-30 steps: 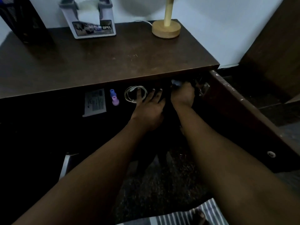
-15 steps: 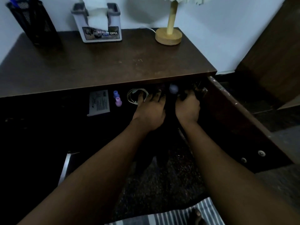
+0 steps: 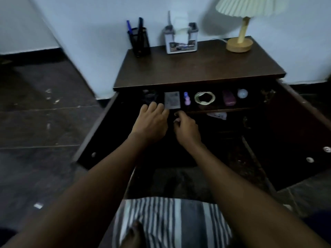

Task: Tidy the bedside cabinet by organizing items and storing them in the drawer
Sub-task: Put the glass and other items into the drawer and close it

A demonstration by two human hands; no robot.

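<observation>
The dark wooden bedside cabinet (image 3: 197, 68) has its drawer (image 3: 222, 110) pulled out. Inside lie a grey card (image 3: 172, 99), a small purple bottle (image 3: 186, 98), a coiled white cable (image 3: 204, 98), a purple case (image 3: 228, 97) and a pale round ball (image 3: 242, 93). My left hand (image 3: 152, 120) hovers at the drawer's front, fingers apart, its fingertips just left of the card. My right hand (image 3: 186, 129) is beside it with fingers curled; whether it holds anything small is unclear.
On the cabinet top stand a black mesh pen holder (image 3: 140, 41), a white tissue box (image 3: 180, 40) and a lamp (image 3: 240, 42). Cabinet doors hang open on the left (image 3: 95, 140) and right (image 3: 304, 136). A striped mat (image 3: 172, 222) lies near my foot.
The view pulled back and up. Both hands came out from the drawer's right part and moved left to its front; the purple case and ball now lie uncovered.
</observation>
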